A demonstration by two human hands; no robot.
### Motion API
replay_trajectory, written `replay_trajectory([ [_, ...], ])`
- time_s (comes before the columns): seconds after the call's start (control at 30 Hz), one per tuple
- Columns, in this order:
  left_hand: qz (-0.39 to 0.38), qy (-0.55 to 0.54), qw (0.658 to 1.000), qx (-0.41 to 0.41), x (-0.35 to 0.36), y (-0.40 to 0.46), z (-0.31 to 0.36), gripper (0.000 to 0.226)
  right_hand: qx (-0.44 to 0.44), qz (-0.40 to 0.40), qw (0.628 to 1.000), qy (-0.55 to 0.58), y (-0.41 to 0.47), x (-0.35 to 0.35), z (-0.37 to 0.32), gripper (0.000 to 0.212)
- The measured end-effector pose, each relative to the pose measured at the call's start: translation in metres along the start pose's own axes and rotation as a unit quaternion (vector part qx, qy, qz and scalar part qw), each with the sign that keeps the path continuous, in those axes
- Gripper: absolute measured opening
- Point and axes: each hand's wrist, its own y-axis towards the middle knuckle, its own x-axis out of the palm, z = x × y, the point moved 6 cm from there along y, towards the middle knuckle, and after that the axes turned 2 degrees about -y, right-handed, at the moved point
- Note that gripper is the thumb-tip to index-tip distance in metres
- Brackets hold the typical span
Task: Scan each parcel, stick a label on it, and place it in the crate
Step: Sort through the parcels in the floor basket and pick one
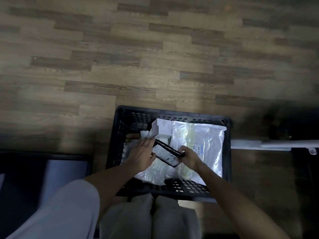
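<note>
A black plastic crate (227, 152) stands on the floor in front of my knees. Inside lie a large clear plastic parcel bag (207, 135), a white box (161, 125) at the back, and other white packets. Both my hands are inside the crate on a flat box with a black edge (168, 150). My right hand (187, 156) grips its right end. My left hand (142, 152) rests with fingers spread against its left side, over a white packet.
Wood-pattern floor lies beyond the crate. A dark frame with a grey panel (65, 169) sits at the left. A white bar (259, 144) runs off to the right of the crate. My grey-clothed legs fill the bottom.
</note>
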Motion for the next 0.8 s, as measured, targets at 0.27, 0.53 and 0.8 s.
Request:
replay_trajectory([
  [0.27, 0.033, -0.005, 0.999, -0.001, -0.132, -0.045, 0.071, 0.076, -0.068, -0.031, 0.991, 0.114, -0.115, -0.078, -0.079, 0.015],
  [0.53, -0.077, -0.148, 0.986, -0.019, -0.231, -0.112, 0.149, 0.03, -0.117, -0.077, 0.979, 0.148, -0.267, -0.171, -0.142, 0.018],
  [0.8, -0.035, -0.224, 0.973, -0.03, -0.314, -0.155, 0.22, 0.036, -0.13, 0.18, 0.968, 0.118, -0.401, -0.275, -0.156, 0.052],
])
